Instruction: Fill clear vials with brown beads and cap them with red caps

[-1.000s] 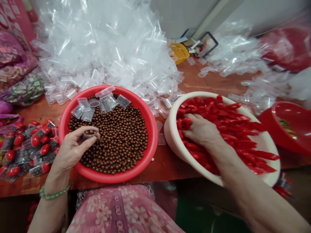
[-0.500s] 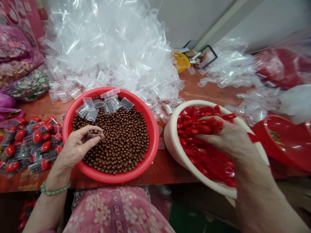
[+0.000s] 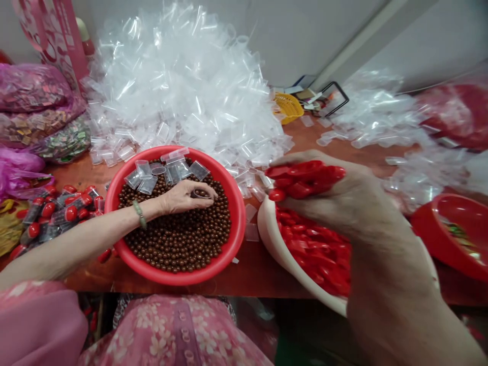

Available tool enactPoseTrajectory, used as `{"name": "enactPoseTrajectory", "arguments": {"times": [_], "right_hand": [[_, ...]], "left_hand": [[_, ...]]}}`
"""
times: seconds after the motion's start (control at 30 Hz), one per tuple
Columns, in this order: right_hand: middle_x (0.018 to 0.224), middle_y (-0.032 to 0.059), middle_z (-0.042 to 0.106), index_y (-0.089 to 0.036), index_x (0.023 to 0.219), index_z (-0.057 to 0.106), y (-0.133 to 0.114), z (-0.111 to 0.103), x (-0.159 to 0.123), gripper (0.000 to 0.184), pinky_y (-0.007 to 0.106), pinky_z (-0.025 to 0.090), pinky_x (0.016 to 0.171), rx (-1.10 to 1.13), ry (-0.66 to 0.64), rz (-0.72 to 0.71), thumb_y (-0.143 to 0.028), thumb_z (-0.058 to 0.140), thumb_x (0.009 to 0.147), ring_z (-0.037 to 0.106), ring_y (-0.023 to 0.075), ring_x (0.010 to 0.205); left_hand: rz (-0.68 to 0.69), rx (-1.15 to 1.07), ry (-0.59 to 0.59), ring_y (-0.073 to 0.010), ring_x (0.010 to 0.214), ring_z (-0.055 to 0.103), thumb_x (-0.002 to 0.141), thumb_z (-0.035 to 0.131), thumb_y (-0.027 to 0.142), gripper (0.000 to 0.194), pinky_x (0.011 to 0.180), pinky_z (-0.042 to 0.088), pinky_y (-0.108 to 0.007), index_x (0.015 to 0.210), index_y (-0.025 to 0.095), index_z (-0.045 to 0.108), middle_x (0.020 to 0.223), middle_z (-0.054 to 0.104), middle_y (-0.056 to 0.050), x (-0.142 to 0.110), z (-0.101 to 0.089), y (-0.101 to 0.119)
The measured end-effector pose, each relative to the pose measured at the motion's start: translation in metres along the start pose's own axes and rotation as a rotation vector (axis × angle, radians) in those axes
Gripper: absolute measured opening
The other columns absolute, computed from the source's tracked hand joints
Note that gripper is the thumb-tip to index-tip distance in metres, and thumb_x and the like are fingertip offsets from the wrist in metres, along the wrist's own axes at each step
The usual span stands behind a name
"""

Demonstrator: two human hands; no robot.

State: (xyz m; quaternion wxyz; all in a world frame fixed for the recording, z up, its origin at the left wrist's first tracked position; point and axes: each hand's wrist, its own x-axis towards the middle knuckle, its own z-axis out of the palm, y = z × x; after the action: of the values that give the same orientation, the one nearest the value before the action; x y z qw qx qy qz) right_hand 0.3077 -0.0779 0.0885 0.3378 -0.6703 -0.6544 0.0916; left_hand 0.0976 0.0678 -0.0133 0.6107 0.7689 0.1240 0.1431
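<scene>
Over a red basin (image 3: 239, 229) of small brown balls (image 3: 183, 249), my left hand (image 3: 179, 198) grips a clear plastic tube (image 3: 201, 193) with brown balls showing at its mouth. Several empty tubes (image 3: 147, 184) lie on the balls at the basin's far side. My right hand (image 3: 335, 198) is closed around a bunch of red plastic caps (image 3: 305, 178), raised above a cream tub (image 3: 272, 239). More loose red caps (image 3: 316, 254) fill that tub. The right wrist and forearm hide the tub's right part.
A tall heap of clear tubes (image 3: 179, 86) stands behind the basin. Filled, red-capped tubes (image 3: 61, 211) lie at the left, below purple bags (image 3: 34, 91). A yellow basket (image 3: 288, 107) and a red bowl (image 3: 438, 223) are on the right.
My left hand has moved right with its tube, from the basin's left side to over its middle. My right hand has lifted a bunch of caps up out of the tub.
</scene>
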Motion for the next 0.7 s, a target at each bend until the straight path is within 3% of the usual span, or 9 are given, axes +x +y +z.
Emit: {"name": "enactPoseTrajectory", "arguments": {"times": [0.2,0.33,0.5,0.7], "right_hand": [[0.089,0.0036,0.071,-0.022,0.092,0.064,-0.002,0.018,0.018,0.023,0.034,0.053,0.076,0.085,-0.086,-0.111,-0.026,0.067,0.07,0.066,0.0204,0.079],[0.086,0.0033,0.071,-0.023,0.087,0.063,0.003,0.029,0.024,0.019,0.034,0.052,0.075,0.093,-0.122,-0.093,-0.028,0.066,0.069,0.066,0.0219,0.08],[0.087,0.0027,0.07,-0.022,0.091,0.064,0.007,0.049,0.029,0.021,0.033,0.052,0.075,0.131,-0.177,-0.108,-0.024,0.064,0.07,0.066,0.0208,0.079],[0.09,0.0018,0.071,-0.022,0.091,0.063,0.003,0.068,0.037,0.023,0.035,0.053,0.075,0.215,-0.237,-0.039,-0.025,0.064,0.068,0.067,0.0212,0.078]], "left_hand": [[0.096,0.076,-0.058,-0.0216,0.111,0.063,0.08,0.067,0.027,0.026,0.103,0.043,-0.034,0.101,0.013,0.072,0.115,0.071,-0.012,0.034,0.001,-0.03],[0.024,0.112,-0.237,-0.0201,0.105,0.066,0.082,0.066,0.026,0.031,0.099,0.045,-0.03,0.111,0.015,0.072,0.114,0.073,-0.007,0.042,0.002,-0.033],[-0.058,0.1,-0.457,-0.019,0.092,0.069,0.079,0.068,0.024,0.025,0.088,0.048,-0.026,0.101,0.016,0.076,0.098,0.077,-0.003,0.044,0.005,-0.026],[-0.046,0.046,-0.615,-0.0218,0.082,0.07,0.068,0.075,0.021,0.016,0.081,0.052,-0.03,0.083,0.022,0.079,0.084,0.077,-0.002,0.037,0.0,-0.023]]}}
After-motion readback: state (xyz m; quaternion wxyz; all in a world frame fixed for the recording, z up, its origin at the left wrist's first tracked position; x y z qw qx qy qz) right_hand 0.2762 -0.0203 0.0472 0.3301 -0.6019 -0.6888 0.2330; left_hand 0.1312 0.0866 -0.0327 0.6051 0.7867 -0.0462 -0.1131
